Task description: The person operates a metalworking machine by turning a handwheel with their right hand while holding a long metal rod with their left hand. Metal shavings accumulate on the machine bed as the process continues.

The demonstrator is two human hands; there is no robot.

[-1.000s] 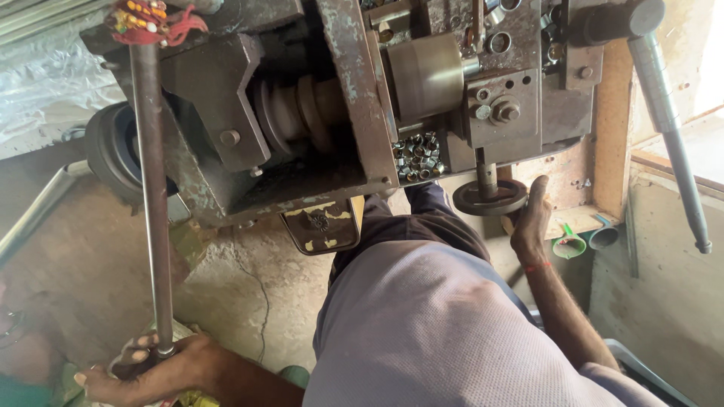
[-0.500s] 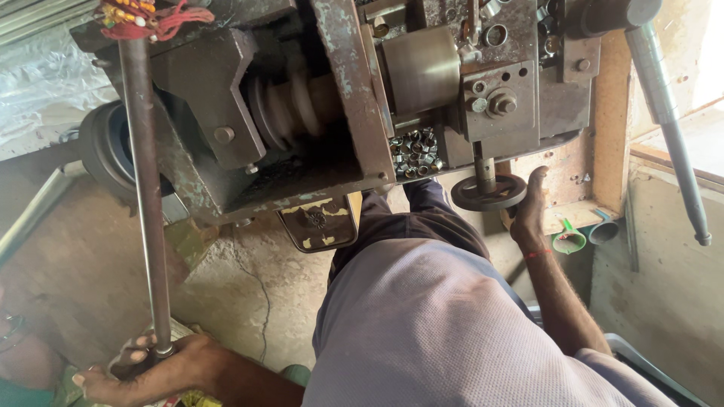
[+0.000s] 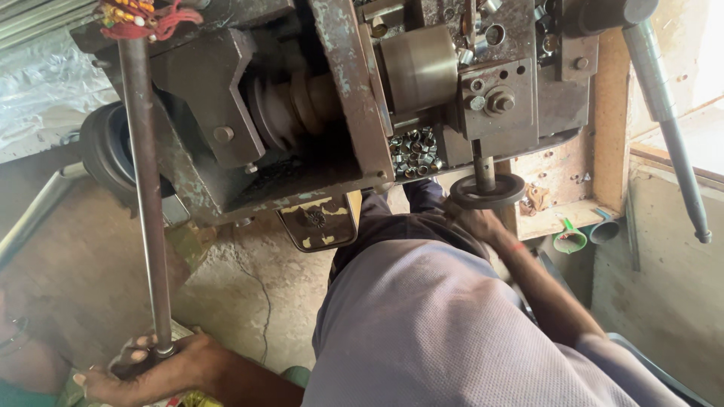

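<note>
Beside the dark grey, rust-flecked machine (image 3: 317, 113), a dull brown-grey rod (image 3: 147, 218) is topped by red and yellow threads (image 3: 139, 16). Below it, lavender-grey cloth (image 3: 437, 324) is seen; to its right, a green funnel (image 3: 570, 238).

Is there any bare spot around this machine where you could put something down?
Bare floor lies between the long rod and the person's leg. The machine's tray of small metal rings is crowded. The right hand fills the space under the handwheel; the left hand holds the rod's end.
</note>
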